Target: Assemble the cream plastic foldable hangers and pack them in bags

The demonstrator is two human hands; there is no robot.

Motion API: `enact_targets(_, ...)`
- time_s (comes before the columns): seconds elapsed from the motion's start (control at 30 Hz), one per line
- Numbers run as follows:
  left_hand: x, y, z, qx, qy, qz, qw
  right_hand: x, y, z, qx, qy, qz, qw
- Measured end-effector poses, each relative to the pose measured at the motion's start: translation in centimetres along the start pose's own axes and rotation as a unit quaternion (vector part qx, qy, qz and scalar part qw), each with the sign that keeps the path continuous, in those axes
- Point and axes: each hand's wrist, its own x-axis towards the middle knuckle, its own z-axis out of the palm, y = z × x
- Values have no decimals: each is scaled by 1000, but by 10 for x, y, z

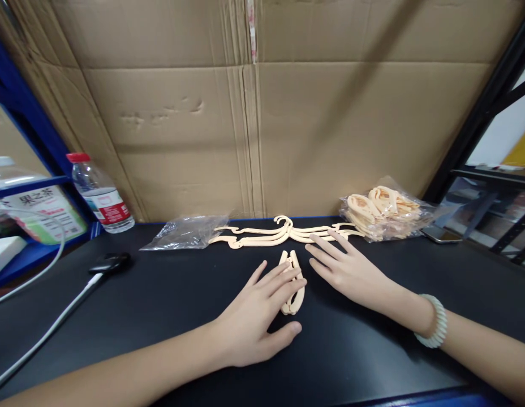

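Note:
A folded cream plastic clothes hanger (297, 299) lies on the black table in front of me. My left hand (258, 314) is over it with spread fingers, which cover part of its upper left side; whether they touch it I cannot tell. To the right, my right hand (349, 268) is stretched out flat with its fingers apart, its fingertips near the unfolded hangers. Those unfolded cream hangers (262, 240) lie stacked at the back of the table, hooks pointing away from me. My right hand hides a piece of their right arm.
A clear bag of folded hangers (381, 212) stands at the back right, beside a phone (443, 234). An empty plastic bag (184, 233) lies back left. Further left are a red-capped bottle (103, 198) and a black device (110, 263) on a white cable. Cardboard (169, 141) walls the back.

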Motion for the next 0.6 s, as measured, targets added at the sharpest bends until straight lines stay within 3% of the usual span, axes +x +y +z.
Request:
enact_targets(0.1, 0, -1, 1, 18, -20, -5, 1000, -1, 2, 3, 4, -9, 1, 1000)
enact_targets(0.33, 2, -8, 3, 47, 10, -5, 999, -5, 9, 11, 113, -20, 53, 992)
enact_targets(0.5, 2, -16, 0, 62, 25, -5, 998, -9, 18, 12, 280, -40, 84, 955)
enact_targets(0.6, 2, -19, 0, 76, 30, 5, 997, -11, 21, 12, 322, -46, 98, 941)
